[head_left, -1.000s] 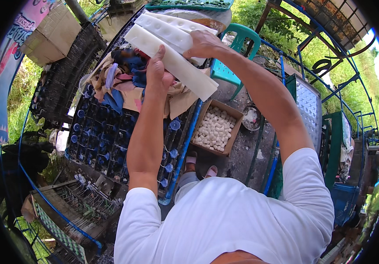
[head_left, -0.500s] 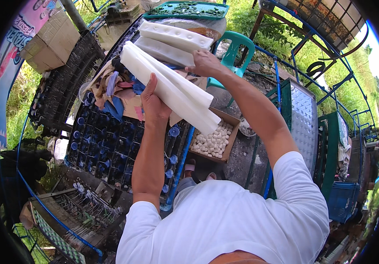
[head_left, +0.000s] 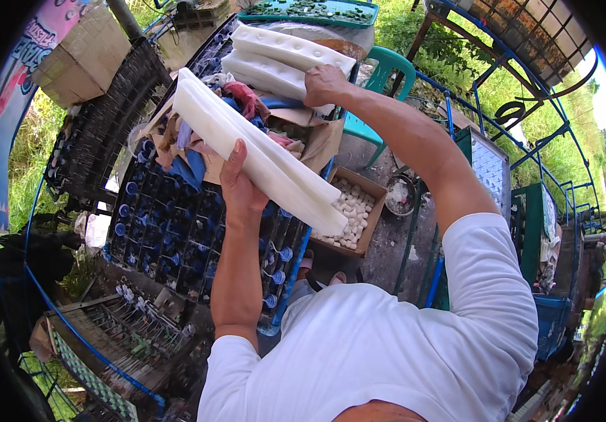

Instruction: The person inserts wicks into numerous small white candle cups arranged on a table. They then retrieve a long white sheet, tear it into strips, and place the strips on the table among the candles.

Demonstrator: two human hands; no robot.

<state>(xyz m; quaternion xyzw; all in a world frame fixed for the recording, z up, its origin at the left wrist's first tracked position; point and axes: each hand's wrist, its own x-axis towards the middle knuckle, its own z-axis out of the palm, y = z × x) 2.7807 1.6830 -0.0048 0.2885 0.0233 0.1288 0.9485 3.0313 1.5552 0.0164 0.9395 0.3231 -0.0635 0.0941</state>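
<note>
My left hand (head_left: 241, 181) is closed round a pair of long white ridged blocks (head_left: 264, 156) held side by side, its thumb along the near edge. They slant from upper left to lower right, and their lower end hangs over a cardboard box of small white pieces (head_left: 359, 211). Farther off, an upper white block with a row of dimples (head_left: 292, 48) rests on a lower white block (head_left: 264, 74). My right hand (head_left: 327, 86) is closed at the right end of the lower block; its fingertips are hidden.
Crumpled cloths (head_left: 247, 98) and cardboard lie under the blocks on a dark rack with blue cups (head_left: 169, 232). A green tray (head_left: 310, 10) stands at the back, a green plastic chair (head_left: 387, 77) to the right. Beside the box is a round bowl (head_left: 400, 195).
The held pair has swung away from the stacked blocks, its upper end shifting left. My right hand has moved slightly up and right, and its fingers look more closed at the stacked blocks.
</note>
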